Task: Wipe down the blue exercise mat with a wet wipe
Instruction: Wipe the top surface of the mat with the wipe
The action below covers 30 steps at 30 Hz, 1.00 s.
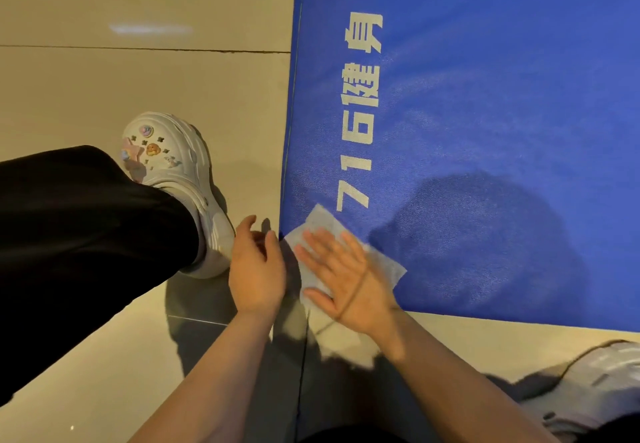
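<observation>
Right hand spread flat, pressing wipe on mat's near-left corner. Left hand relaxed, holding nothing, beside mat edge. Beige tiled floor; white clog left.

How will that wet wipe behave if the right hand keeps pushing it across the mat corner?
The wet wipe looks thin and floppy, so it will probably bunch or fold at its free edges. Pressed flat under the right hand, it likely drags on the blue exercise mat instead of gliding freely.
</observation>
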{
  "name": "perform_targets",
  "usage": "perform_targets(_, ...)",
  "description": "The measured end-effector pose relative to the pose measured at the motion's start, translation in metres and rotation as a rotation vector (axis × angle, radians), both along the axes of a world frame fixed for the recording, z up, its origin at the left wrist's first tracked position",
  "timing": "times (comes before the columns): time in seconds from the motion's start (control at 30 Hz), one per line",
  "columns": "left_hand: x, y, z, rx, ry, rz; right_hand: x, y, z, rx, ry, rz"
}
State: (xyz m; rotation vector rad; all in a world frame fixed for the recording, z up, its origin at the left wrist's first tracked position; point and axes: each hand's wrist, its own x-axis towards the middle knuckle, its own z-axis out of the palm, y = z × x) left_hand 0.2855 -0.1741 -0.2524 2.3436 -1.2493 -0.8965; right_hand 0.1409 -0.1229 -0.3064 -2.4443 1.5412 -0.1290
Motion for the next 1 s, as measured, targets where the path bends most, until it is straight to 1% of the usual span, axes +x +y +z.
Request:
perform_targets(0.07,-0.009,0.007,-0.007,-0.028,0.019,-0.057,-0.03,-0.009,0.0,0.023,-0.011,-0.294)
perform_targets(0.1,-0.013,0.01,-0.012,-0.047,0.005,-0.042,-0.05,-0.013,0.0,0.032,-0.01,-0.433)
perform_targets(0.17,-0.029,0.013,-0.019,-0.065,-0.046,0.055,-0.097,-0.013,-0.001,0.06,0.009,-0.667)
perform_targets(0.27,-0.055,0.007,-0.026,-0.035,-0.104,0.292,-0.16,-0.003,0.001,0.104,0.062,-0.942)
perform_targets(0.3,-0.061,0.004,-0.03,0.004,-0.132,0.33,-0.169,-0.001,0.002,0.128,0.071,-1.023)
perform_targets(0.37,-0.069,0.001,-0.037,0.038,-0.214,0.327,-0.165,-0.008,0.001,0.113,0.079,-1.125)
perform_targets(0.4,-0.071,0.002,-0.041,0.035,-0.258,0.308,-0.152,-0.017,0.0,0.085,0.076,-1.117)
perform_targets(0.43,-0.072,0.003,-0.046,0.022,-0.29,0.296,-0.135,-0.028,-0.001,0.054,0.068,-1.051)
perform_targets(0.5,-0.074,0.005,-0.051,-0.007,-0.301,0.313,-0.09,-0.058,-0.006,-0.018,0.042,-0.783)
perform_targets(0.57,-0.076,0.004,-0.055,-0.006,-0.262,0.355,-0.038,-0.095,-0.008,-0.078,0.01,-0.499)
perform_targets(0.63,-0.078,0.001,-0.055,-0.027,-0.286,0.356,0.004,-0.127,-0.008,-0.098,0.035,-0.307)
perform_targets(0.7,-0.08,-0.002,-0.054,-0.019,-0.282,0.37,0.016,-0.149,-0.007,-0.071,0.041,-0.172)
perform_targets(0.77,-0.081,-0.001,-0.052,-0.014,-0.258,0.408,-0.006,-0.162,-0.012,-0.072,-0.001,-0.078)
perform_targets(0.8,-0.081,-0.001,-0.051,-0.014,-0.245,0.415,-0.027,-0.168,-0.015,-0.08,-0.031,-0.115)
perform_targets(0.87,-0.081,-0.002,-0.049,-0.018,-0.247,0.406,-0.079,-0.179,-0.018,-0.116,-0.04,-0.345)
perform_targets(1.0,-0.082,-0.003,-0.05,-0.009,-0.299,0.38,-0.194,-0.164,-0.01,0.016,0.153,-0.854)
